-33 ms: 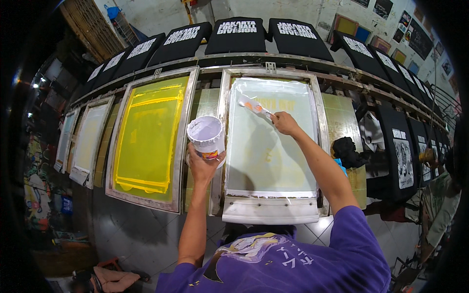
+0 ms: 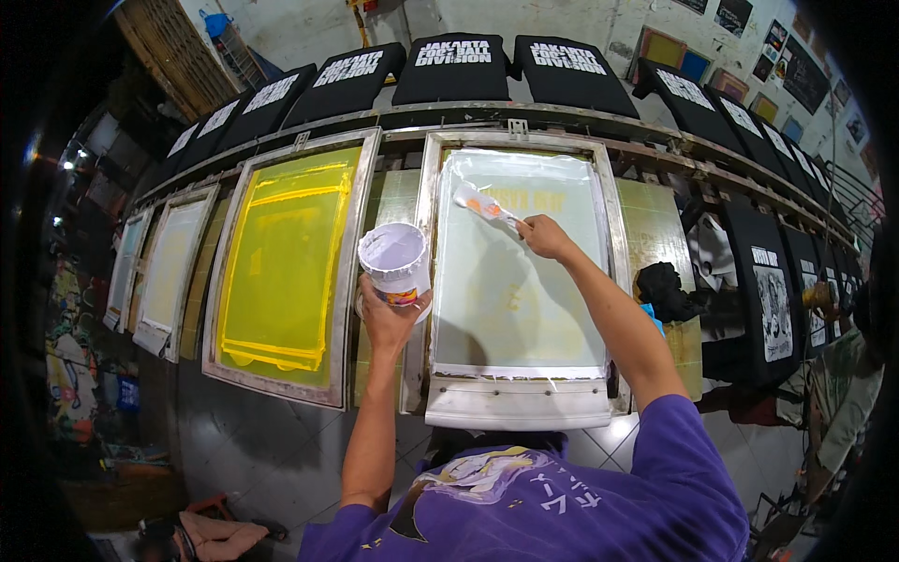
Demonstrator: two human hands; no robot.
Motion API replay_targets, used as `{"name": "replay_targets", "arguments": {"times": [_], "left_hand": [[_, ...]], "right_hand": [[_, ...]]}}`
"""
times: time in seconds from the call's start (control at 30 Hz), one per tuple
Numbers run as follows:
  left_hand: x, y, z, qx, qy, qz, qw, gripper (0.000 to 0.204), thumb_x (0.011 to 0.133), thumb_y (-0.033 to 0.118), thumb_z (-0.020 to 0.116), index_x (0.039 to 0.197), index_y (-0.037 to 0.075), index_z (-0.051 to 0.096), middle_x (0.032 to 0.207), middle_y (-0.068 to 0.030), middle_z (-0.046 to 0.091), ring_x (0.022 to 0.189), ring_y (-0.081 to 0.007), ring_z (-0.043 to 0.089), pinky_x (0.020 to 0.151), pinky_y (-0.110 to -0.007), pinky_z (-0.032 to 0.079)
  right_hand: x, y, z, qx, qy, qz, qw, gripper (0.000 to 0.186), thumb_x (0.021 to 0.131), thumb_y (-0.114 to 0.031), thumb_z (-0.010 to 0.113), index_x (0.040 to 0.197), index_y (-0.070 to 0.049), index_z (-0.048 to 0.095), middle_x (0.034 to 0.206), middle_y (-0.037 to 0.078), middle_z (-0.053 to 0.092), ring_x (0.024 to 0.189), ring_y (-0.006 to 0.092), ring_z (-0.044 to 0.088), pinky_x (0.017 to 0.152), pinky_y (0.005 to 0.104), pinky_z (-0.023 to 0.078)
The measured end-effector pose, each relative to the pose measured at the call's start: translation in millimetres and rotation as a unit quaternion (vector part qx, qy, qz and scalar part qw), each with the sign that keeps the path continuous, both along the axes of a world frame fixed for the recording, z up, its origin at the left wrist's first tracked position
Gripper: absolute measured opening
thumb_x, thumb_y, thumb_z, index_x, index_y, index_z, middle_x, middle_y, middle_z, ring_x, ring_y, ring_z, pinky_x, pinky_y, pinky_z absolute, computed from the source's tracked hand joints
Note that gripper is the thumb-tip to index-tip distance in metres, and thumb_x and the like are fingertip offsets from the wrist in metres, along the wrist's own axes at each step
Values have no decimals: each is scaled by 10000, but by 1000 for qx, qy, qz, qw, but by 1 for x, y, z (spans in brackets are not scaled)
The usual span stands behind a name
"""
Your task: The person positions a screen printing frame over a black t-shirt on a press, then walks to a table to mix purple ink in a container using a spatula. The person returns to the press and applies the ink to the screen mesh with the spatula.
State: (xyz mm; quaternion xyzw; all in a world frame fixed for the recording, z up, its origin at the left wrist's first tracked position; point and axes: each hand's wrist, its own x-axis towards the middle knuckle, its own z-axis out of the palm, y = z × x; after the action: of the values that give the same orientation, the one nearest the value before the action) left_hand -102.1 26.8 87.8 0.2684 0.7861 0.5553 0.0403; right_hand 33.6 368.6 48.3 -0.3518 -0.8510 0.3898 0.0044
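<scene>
My left hand [image 2: 391, 320] is wrapped round a white plastic tub [image 2: 408, 283], its rim smeared with pale ink. The tub is held up beside the left edge of a screen-printing frame [image 2: 613, 267]. In my right hand [image 2: 545, 236] is the handle of a spatula [image 2: 479, 203]. White and orange smears cover its broad blade, which is over the upper left of the frame's pale, ink-coated mesh [image 2: 524, 323]; whether it touches the mesh I cannot tell. A wide white squeegee [image 2: 520, 405] lies across the frame's near end.
Left of the tub stands another frame with yellow mesh [image 2: 272, 258], and further left a pale one [image 2: 170, 267]. Black printed shirts [image 2: 454, 82] line the far rail [image 2: 543, 114]. A black cloth bundle [image 2: 667, 288] sits on the right, with more shirts [image 2: 770, 290] beyond it.
The spatula blade has shifted slightly left and toward me, its angle a little changed. My left hand and the tub have stayed in place.
</scene>
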Motion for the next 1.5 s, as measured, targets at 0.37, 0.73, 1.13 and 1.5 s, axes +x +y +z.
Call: {"name": "replay_targets", "arguments": {"times": [0.37,0.73,1.13,1.5], "left_hand": [[23,0,26,-115,96,21,988,898,588,238,928,1306,24,433,1179,-232,639,1040,-418,652,882,-496,534],[60,7,69,21,68,-88,994,908,599,285,937,1293,12,419,1199,-218,620,1094,-369,641,927,-450,523],[133,-67,75,72,63,-244,965,941,610,323,958,1307,6,410,1184,-192,637,1083,-326,656,904,-432,540],[342,-93,80,103,20,-432,896,882,598,210,936,1308,54,437,1208,-147,632,1091,-291,662,923,-395,543]], "right_hand": [[59,-46,106,-631,95,-10,770,283,1066,-307,512,850,-125,516,586,-116,358,444,-1,250,372,197,184],[166,-204,175,423,204,66,881,291,935,-143,608,1218,-85,645,722,95,549,623,286,598,578,402,460],[337,-358,246,614,-17,63,787,378,870,-153,621,1241,-91,648,757,13,471,692,166,525,587,341,405],[481,-496,247,55,212,-341,914,237,1050,-261,552,1004,-51,652,610,-6,456,543,94,417,507,287,338]]}}
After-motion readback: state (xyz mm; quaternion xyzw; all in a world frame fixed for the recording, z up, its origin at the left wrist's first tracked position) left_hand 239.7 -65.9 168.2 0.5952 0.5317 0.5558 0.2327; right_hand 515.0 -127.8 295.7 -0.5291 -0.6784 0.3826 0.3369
